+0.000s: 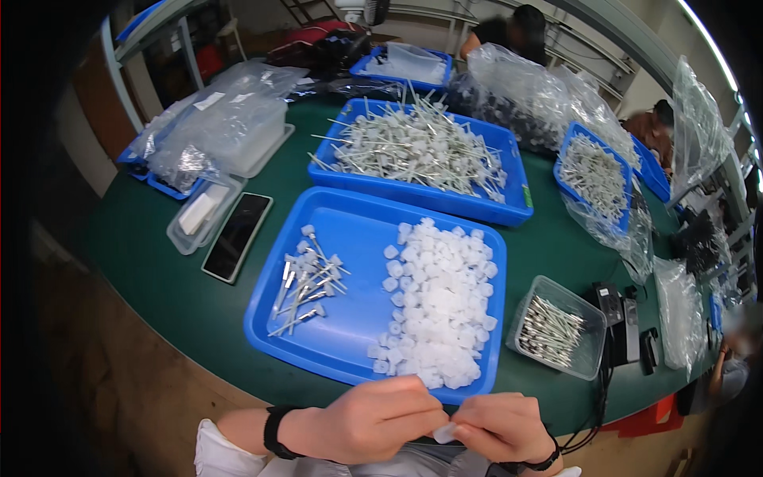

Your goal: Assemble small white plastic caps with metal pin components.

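Note:
My left hand (385, 421) and my right hand (502, 425) meet just below the near edge of a blue tray (358, 208), both with fingers pinched closed. A small translucent white plastic cap (445, 433) shows at my right thumb and fingertips. What the left fingertips hold is hidden. In the tray's right half lies a heap of loose white caps (441, 302). On its left side several metal pins with white caps on their ends (306, 286) lie in a loose bunch.
Behind the tray, a larger blue bin (334, 171) is piled with capped pins. A clear box (592, 342) of bare metal pins stands right, beside black adapters (620, 318) and cables. A phone (237, 237) lies left. Plastic bags (230, 119) and another blue bin (624, 199) stand farther back.

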A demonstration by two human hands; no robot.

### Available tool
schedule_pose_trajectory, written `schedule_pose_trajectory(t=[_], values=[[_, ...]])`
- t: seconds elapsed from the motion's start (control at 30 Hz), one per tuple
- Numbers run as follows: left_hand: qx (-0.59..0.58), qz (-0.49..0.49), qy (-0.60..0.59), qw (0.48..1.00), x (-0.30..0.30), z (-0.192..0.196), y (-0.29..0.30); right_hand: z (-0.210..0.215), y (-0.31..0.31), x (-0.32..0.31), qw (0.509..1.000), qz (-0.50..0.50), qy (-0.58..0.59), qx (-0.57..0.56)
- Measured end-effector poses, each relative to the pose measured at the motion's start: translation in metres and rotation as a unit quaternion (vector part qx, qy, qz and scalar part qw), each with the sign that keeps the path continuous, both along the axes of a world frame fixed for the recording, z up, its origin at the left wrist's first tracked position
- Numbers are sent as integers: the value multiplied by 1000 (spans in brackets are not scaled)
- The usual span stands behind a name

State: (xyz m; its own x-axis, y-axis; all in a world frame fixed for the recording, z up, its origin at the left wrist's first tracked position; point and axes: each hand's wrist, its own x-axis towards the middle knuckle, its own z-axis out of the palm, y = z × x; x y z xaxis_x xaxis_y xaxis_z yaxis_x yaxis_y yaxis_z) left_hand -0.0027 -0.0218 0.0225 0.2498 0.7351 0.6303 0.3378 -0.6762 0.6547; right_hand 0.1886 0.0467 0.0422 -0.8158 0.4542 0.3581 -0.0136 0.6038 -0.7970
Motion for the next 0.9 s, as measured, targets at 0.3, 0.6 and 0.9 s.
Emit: schedule_pose_trajectory(t=[0.3,0.6,0.9], values=[[-27,246,182,952,-54,10,11,8,-6,20,984,-128,1,-123],[-98,472,337,809,-79,-5,37,29,9,56,954,-281,-101,28],[-172,250,313,900,-51,-45,94,24,53,80,929,-299,-147,159]])
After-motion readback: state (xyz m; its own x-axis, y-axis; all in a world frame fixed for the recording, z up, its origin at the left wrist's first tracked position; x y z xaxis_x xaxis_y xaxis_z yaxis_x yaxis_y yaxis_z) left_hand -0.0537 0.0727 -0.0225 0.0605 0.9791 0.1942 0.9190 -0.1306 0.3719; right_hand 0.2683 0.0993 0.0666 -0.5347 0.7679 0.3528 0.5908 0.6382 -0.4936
